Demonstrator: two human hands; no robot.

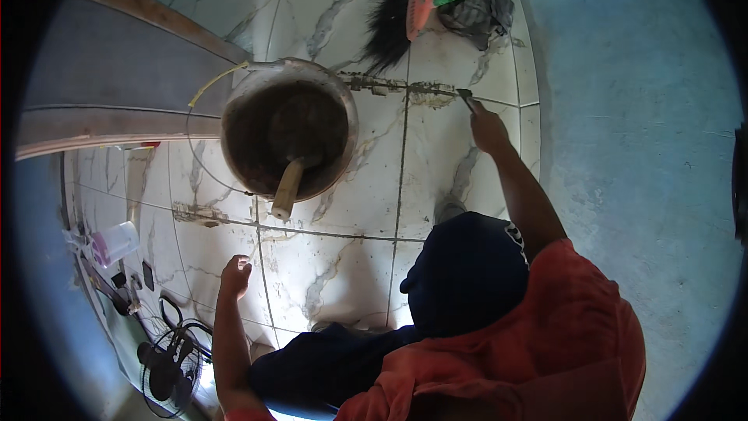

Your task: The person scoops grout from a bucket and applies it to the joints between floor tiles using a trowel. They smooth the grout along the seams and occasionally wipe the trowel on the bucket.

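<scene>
My right hand is closed around a small scraper, its dark blade tip at a joint between marbled white floor tiles. Dark, crumbly residue runs along that joint to the left of the blade. Off to the lower left, my left hand hangs above the tiles with loosely bent fingers and nothing visible in it. Between the hands and farther off stands a large bucket, dirty inside, with a wire bail. A thick wooden handle leans out over its near rim; its lower end is hard to make out.
At the far side lies a broom with black bristles and a green handle, beside a dark plastic bag. A blue wall borders the right. Wood-edged grey panelling stands left; a fan and clear container sit lower left.
</scene>
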